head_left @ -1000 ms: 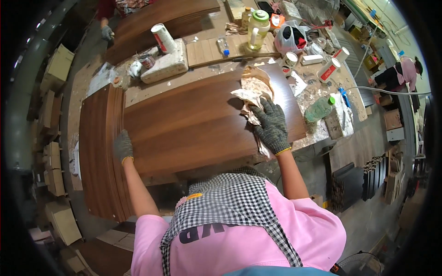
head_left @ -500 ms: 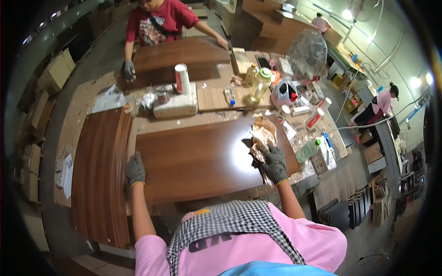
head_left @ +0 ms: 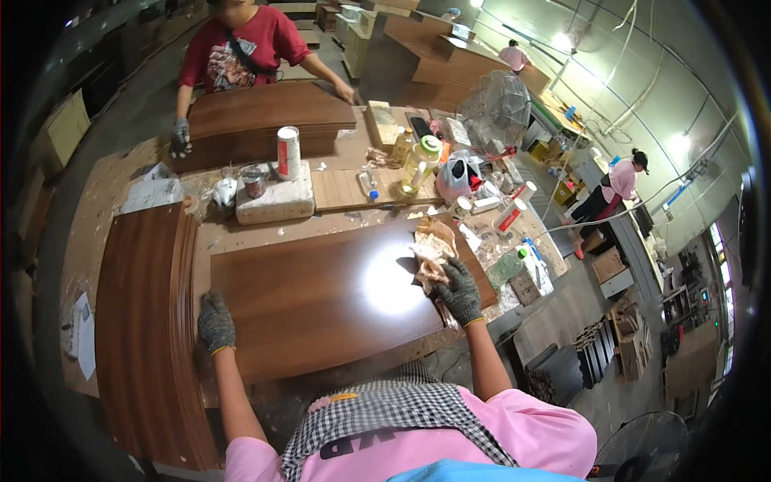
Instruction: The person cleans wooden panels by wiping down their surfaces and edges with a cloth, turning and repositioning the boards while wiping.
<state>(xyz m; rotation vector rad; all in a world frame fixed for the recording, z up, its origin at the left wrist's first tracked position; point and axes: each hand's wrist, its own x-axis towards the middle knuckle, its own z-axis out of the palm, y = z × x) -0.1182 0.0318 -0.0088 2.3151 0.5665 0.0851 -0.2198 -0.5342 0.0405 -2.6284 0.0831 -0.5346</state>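
In front of me, a brown wood-grain panel (head_left: 297,301) lies flat on the workbench, with a bright glare on its surface. My left hand (head_left: 216,323), in a grey glove, holds the panel's left edge with its fingers along the side. Toward the right end, my gloved right hand (head_left: 459,293) is closed on a crumpled tan rag (head_left: 434,245), pressed to the panel's top. The rag partly hides the surface beneath. Close beside my left hand rises a stack of similar brown panels (head_left: 144,313).
Across the bench a co-worker in a red shirt (head_left: 249,52) touches another panel stack (head_left: 265,108). Between us stand a white-and-red can (head_left: 288,153), a foam block (head_left: 277,197), a yellowish bottle (head_left: 419,165) and a plastic bag (head_left: 456,178). A green-capped bottle (head_left: 506,267) stands at right, a fan (head_left: 498,108) behind.
The view has shifted, so most of the scene sits further left. The co-worker's stack shows more of its layered edges. My hands keep their places at the panel's edge and on the rag.
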